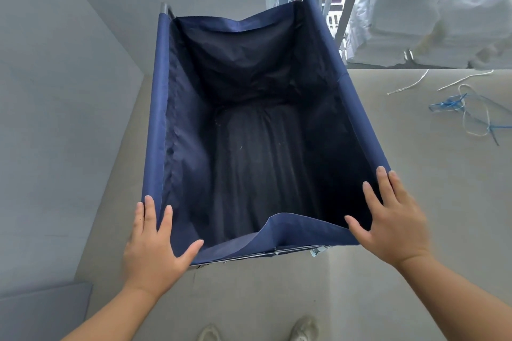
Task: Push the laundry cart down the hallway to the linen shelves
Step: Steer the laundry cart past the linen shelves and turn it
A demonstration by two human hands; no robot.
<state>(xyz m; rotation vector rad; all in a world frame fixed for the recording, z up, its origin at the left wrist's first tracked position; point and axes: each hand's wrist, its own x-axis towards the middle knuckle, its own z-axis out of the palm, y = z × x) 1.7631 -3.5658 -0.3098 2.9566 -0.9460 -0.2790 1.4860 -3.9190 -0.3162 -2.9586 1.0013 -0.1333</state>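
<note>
The laundry cart (pixel 158 108) is a metal frame with a dark blue fabric bag, seen from above, and its inside is empty. My left hand (pixel 155 243) lies flat on the near left corner, fingers spread over the side rail and thumb along the sagging near edge. My right hand (pixel 393 219) rests the same way on the near right corner, fingers apart. Neither hand is curled around the frame. The linen shelves (pixel 357 8) stand at the upper right, right beside the cart's far right corner, with white wrapped linen bundles (pixel 432 22) on them.
A grey wall (pixel 69 63) runs close along the cart's left side. Loose white and blue strings (pixel 465 111) lie on the beige floor to the right. A grey panel (pixel 44 313) sits at the bottom left. My shoes (pixel 304 328) show below the cart.
</note>
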